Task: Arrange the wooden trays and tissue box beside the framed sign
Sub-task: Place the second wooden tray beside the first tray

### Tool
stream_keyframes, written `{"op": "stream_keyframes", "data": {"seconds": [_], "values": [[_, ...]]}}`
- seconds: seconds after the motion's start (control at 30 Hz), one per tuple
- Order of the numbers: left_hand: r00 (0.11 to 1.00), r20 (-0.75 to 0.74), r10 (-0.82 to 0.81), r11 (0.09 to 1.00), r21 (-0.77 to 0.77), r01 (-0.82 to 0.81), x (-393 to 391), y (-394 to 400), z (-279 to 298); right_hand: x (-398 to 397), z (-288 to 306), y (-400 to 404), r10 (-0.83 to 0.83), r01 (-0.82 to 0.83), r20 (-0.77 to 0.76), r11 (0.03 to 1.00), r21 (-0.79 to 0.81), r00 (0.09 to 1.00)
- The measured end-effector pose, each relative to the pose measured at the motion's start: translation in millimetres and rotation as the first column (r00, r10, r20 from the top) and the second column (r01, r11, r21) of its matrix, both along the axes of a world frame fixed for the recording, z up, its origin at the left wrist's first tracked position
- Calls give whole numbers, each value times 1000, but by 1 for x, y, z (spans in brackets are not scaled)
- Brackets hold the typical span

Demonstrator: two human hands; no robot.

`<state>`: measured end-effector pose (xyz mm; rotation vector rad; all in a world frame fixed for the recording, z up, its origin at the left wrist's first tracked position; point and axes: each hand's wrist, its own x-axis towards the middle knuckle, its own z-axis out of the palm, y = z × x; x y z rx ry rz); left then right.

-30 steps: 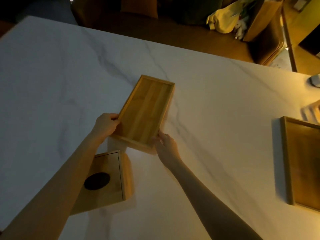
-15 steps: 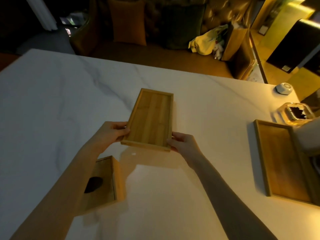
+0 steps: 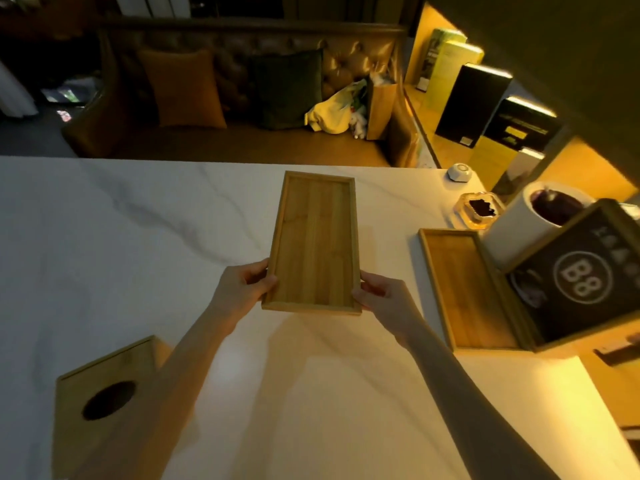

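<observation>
The table point(image 3: 104, 254) is white marble with grey veins and fills the near and middle field. A sofa point(image 3: 242, 98) with cushions stands beyond its far edge.

The sign point(image 3: 581, 282) is a dark panel in a wooden frame, marked "B8", tilted at the right edge of the table. The box point(image 3: 104, 403) is wooden with a round dark opening on top; it sits at the near left, partly hidden by the left forearm.

Tray A point(image 3: 315, 242) is at the centre, long axis running near to far, held at its near end. A shadow on the table below its near end indicates that end is raised. Tray B point(image 3: 460, 289) lies flat on the table to the right, its right side touching or tucked under the sign's frame; which one cannot be determined.

The left hand point(image 3: 242, 289) grips the near left corner of tray A, fingers curled around the rim. The right hand point(image 3: 384, 299) grips the near right corner in the same manner.

A white cup point(image 3: 526, 226) stands far of the sign. An ashtray point(image 3: 479, 209) sits just left of the cup.
</observation>
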<state>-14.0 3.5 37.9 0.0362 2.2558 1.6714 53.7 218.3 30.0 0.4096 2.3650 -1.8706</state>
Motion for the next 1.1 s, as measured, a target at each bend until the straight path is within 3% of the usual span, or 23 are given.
{"op": "stream_keyframes", "data": {"seconds": [0.2, 0.43, 0.67, 1.1], "values": [[993, -79, -84, 994, -78, 78, 13, 51, -16, 23, -13, 38, -135, 130, 48, 988, 86, 990], [957, -149, -248, 927, -322, 190, 19, 94, -49, 39, -39, 70, -220, 201, 158, 971, 129, 963], [956, -90, -280, 906, -354, 232, 16, 119, -74, 44, -56, 90, -244, 219, 242, 967, 127, 939], [967, -55, -249, 910, -355, 215, 10, 131, -95, 36, -73, 98, -262, 189, 230, 936, 296, 937]]}}
